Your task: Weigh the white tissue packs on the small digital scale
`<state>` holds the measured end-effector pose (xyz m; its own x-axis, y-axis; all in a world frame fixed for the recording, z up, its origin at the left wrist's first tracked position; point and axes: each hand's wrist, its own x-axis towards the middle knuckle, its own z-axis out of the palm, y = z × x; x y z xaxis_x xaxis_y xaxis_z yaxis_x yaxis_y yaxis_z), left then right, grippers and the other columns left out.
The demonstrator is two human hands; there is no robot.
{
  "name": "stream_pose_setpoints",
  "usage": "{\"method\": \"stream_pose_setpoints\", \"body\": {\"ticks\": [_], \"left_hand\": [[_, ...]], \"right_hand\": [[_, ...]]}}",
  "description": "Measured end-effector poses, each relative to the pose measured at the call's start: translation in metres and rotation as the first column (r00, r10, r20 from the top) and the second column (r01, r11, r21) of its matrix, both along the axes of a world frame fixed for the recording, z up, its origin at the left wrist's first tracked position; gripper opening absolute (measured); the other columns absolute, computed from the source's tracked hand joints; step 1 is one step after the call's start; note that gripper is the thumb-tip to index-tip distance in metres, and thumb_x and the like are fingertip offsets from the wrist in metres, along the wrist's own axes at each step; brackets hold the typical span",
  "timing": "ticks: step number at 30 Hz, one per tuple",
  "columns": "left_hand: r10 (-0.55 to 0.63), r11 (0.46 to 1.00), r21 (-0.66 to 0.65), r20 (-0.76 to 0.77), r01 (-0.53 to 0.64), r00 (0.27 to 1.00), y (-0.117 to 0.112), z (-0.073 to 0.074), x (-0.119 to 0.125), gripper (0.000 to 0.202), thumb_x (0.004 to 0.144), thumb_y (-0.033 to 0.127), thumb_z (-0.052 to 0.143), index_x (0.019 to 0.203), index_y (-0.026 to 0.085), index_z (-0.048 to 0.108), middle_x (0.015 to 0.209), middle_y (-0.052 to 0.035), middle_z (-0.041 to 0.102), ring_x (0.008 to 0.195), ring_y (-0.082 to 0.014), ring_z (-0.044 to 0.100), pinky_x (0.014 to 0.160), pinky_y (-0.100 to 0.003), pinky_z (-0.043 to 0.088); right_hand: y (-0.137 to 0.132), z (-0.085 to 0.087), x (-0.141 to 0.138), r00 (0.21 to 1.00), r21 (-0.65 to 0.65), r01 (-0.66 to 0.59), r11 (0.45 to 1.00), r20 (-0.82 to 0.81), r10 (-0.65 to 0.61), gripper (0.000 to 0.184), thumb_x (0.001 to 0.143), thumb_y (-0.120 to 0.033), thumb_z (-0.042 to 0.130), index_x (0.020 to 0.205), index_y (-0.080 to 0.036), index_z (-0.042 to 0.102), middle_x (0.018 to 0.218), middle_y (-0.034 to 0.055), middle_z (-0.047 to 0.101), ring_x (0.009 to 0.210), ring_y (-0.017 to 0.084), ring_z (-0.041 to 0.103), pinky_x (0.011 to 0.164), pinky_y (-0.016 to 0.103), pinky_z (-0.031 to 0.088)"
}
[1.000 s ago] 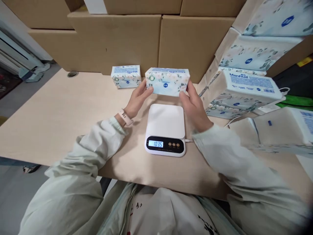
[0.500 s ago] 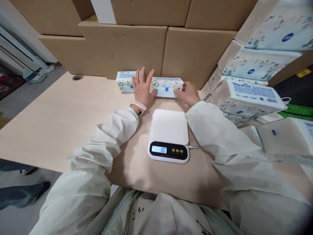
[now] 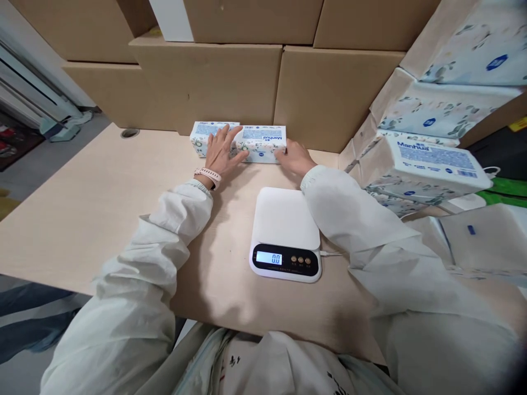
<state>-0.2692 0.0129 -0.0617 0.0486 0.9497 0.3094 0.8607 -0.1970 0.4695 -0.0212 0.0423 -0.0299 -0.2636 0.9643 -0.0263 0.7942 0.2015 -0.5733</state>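
Note:
Two floral tissue packs stand end to end at the back of the table, against the boxes: a left tissue pack and a right tissue pack marked "Manhua". My left hand, with a pink watch band at its wrist, lies over where the packs meet, fingers stretched out and thumb apart. At the outer end of the right pack, my right hand grips it, thumb on the front and the other fingers partly hidden. Nearer to me sits a white digital scale, its platform bare and its display reading 0.0.
Brown cardboard boxes form a wall behind the table. More tissue packs are stacked on the right. A cable runs from the scale to the right. Another person's legs show at lower left.
The right tissue pack has slid left, in my right hand, up against the left pack. My left hand has shifted left, and its fingers are less widely spread.

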Motion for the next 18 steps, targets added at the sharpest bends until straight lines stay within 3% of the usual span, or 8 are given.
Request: {"method": "stream_pose_setpoints", "body": {"ticks": [3, 6, 9, 11, 14, 16, 18], "left_hand": [[0.033, 0.999, -0.017, -0.059, -0.034, 0.998, -0.007, -0.002, -0.019, 0.080, 0.091, 0.069, 0.061, 0.156, 0.023, 0.058, 0.177, -0.0132, 0.033, 0.170, -0.0420, 0.016, 0.137, -0.058, -0.002], [0.081, 0.996, -0.016, -0.069, -0.083, 0.994, -0.014, -0.002, -0.036, 0.072, 0.091, 0.062, 0.063, 0.151, 0.023, 0.061, 0.176, -0.0129, 0.035, 0.169, -0.0417, 0.017, 0.137, -0.059, -0.001], [0.122, 0.992, -0.029, -0.092, -0.125, 0.988, -0.017, 0.009, -0.043, 0.063, 0.090, 0.049, 0.066, 0.147, 0.021, 0.064, 0.174, -0.0136, 0.039, 0.168, -0.0430, 0.021, 0.137, -0.062, 0.004], [0.124, 0.990, -0.056, -0.098, -0.130, 0.987, -0.018, 0.024, -0.038, 0.058, 0.088, 0.042, 0.069, 0.141, 0.017, 0.067, 0.169, -0.0162, 0.045, 0.163, -0.0454, 0.030, 0.134, -0.067, 0.013], [0.091, 0.993, -0.067, -0.060, -0.095, 0.994, -0.019, 0.051, -0.009, 0.054, 0.091, 0.040, 0.068, 0.136, 0.011, 0.069, 0.160, -0.0212, 0.055, 0.154, -0.0440, 0.045, 0.132, -0.066, 0.027], [0.008, 0.999, -0.032, 0.013, -0.007, 1.000, -0.023, 0.067, 0.029, 0.057, 0.098, 0.048, 0.063, 0.143, 0.012, 0.065, 0.156, -0.0192, 0.059, 0.148, -0.0382, 0.054, 0.130, -0.058, 0.036], [-0.151, 0.988, -0.005, 0.207, 0.156, 0.967, -0.031, 0.080, 0.081, 0.060, 0.104, 0.057, 0.054, 0.149, 0.018, 0.062, 0.156, -0.0142, 0.061, 0.146, -0.0333, 0.058, 0.128, -0.052, 0.042]], "right_hand": [[0.003, 0.000, -0.018, 0.999, -0.029, -0.050, 0.998, -0.001, 0.050, 0.035, 0.104, -0.023, 0.044, 0.129, -0.013, 0.066, 0.140, 0.0227, 0.072, 0.131, 0.035, 0.067, 0.115, 0.053, 0.050], [-0.001, 0.004, -0.034, 0.993, -0.048, -0.119, 0.992, -0.016, 0.118, 0.036, 0.102, -0.023, 0.046, 0.133, -0.017, 0.064, 0.139, 0.0193, 0.073, 0.129, 0.033, 0.068, 0.113, 0.050, 0.053], [-0.025, 0.021, -0.034, 0.986, -0.015, -0.167, 0.986, -0.020, 0.166, 0.043, 0.100, -0.024, 0.055, 0.142, -0.017, 0.060, 0.143, 0.0184, 0.072, 0.131, 0.035, 0.067, 0.115, 0.053, 0.052], [-0.052, 0.040, -0.018, 0.980, 0.112, -0.187, 0.976, -0.048, 0.193, 0.047, 0.103, -0.026, 0.053, 0.149, -0.017, 0.056, 0.144, 0.0159, 0.072, 0.129, 0.033, 0.069, 0.114, 0.052, 0.053], [-0.098, 0.068, 0.030, 0.987, 0.451, -0.038, 0.892, -0.122, 0.103, 0.045, 0.109, -0.028, 0.042, 0.151, -0.017, 0.055, 0.150, 0.0114, 0.069, 0.133, 0.024, 0.066, 0.118, 0.041, 0.050], [-0.119, 0.078, 0.074, 0.984, 0.615, 0.173, 0.769, -0.139, -0.110, 0.044, 0.111, -0.030, 0.039, 0.148, -0.016, 0.057, 0.154, 0.0128, 0.064, 0.143, 0.024, 0.059, 0.126, 0.042, 0.042], [-0.128, 0.081, 0.117, 0.919, 0.661, 0.341, 0.668, -0.084, -0.386, 0.047, 0.112, -0.035, 0.037, 0.151, -0.015, 0.055, 0.162, 0.0173, 0.056, 0.154, 0.031, 0.048, 0.130, 0.055, 0.034]]}}
